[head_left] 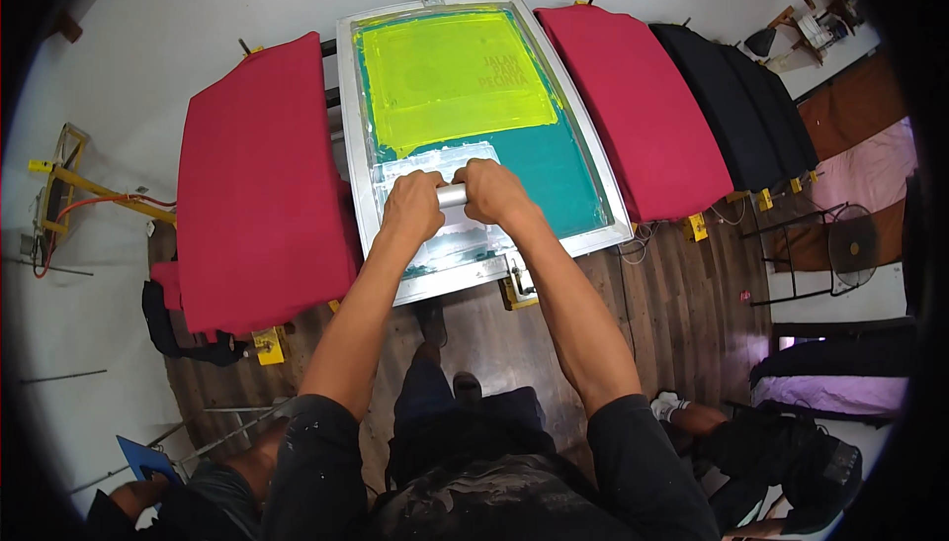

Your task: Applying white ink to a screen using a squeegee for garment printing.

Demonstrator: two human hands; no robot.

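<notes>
Both my hands grip the pale metal bar of a squeegee [452, 195], my left hand [413, 207] wrapped round its left part and my right hand [492, 190] round its right part. A short piece of the bar shows between my fists. It lies over the near end of a screen-printing frame [590, 160] with a silver-grey metal rim. Beyond my hands, bright yellow-green ink [425, 81] covers much of the teal mesh [544, 170]. Pale lettering shows through at the ink's right side. My arms hide part of the near rim, and the squeegee's blade cannot be made out.
A red cloth-covered board [257, 175] stands left of the frame, another red board [633, 106] right of it, then black boards [722, 106]. Yellow brackets [268, 345] jut out below. One person [217, 487] is at lower left, another person [781, 467] at lower right. A fan [852, 244] stands right.
</notes>
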